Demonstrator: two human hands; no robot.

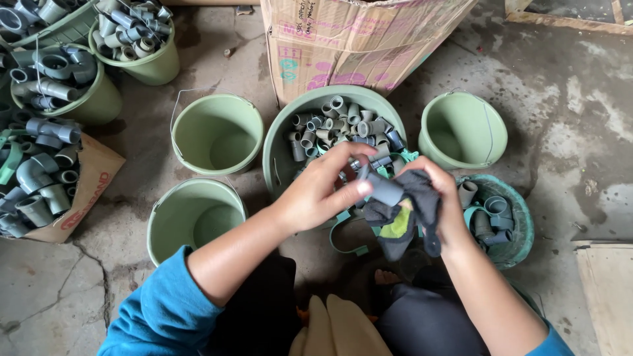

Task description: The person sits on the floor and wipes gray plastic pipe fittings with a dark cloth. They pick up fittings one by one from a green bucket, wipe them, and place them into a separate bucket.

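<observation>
Left hand: the left hand (pixel 316 188) is being held over the big green basin (pixel 280 155), and its fingers are being closed on a short grey pipe fitting (pixel 382 189).
Right hand: the right hand (pixel 438 198) is being closed around a dark cloth (pixel 409 217) with a yellow-green patch, and the cloth is being pressed against the end of the pipe fitting.
Pipe fitting: it is being held between both hands, above the front rim of the big green basin.
Big green basin: many small grey pipe pieces (pixel 339 128) are being kept inside it.
Empty buckets: three light green buckets are being left open, one at the upper left (pixel 217 132), one at the lower left (pixel 191 217), one at the right (pixel 461 128).
Small teal tub: a few grey fittings are being kept in the teal tub (pixel 517 227), just beside the right hand.
Full buckets: grey elbow pipes are being piled in the green buckets at the far left (pixel 142 39).
Cardboard box: a cardboard box (pixel 356 39) is being stood behind the basin.
Floor: everything is being kept on a cracked concrete floor (pixel 567 99).
</observation>
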